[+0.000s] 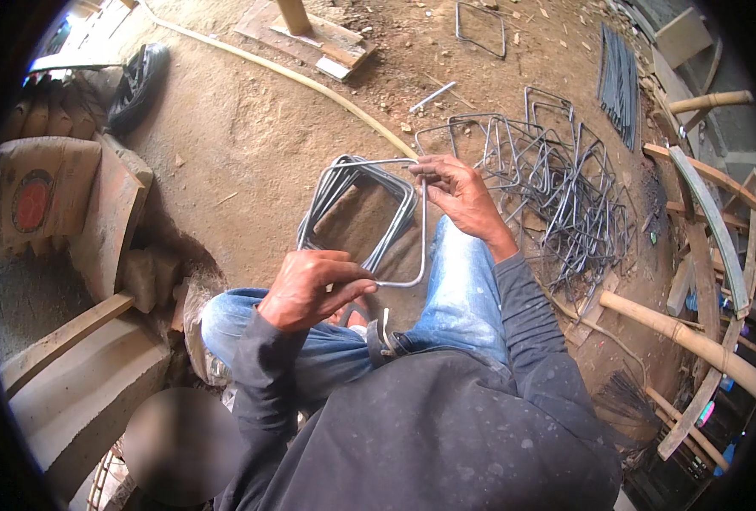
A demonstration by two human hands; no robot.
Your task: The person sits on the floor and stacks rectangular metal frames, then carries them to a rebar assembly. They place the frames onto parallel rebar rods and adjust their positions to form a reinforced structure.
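Between my hands is a square rebar stirrup [424, 230] of bent grey steel rod. My left hand [320, 285] is closed on its near left side, thumb and fingers pinching the rod. At its far right corner my right hand [458, 194] grips the rod between thumb and fingers. Just left of and partly behind it, a neat stack of similar stirrups [314, 204] stands on the dirt in front of me. To the right of my right hand lies a tangled heap of loose stirrups [578, 196].
Straight steel rods [619, 85] lie in a bundle at the far right. A yellowish hose [284, 72] crosses the dirt floor. Bamboo poles [684, 341] and timber crowd the right side. Paper sacks [46, 187] and a dark shoe [140, 85] are at the left. One stirrup [503, 38] lies apart.
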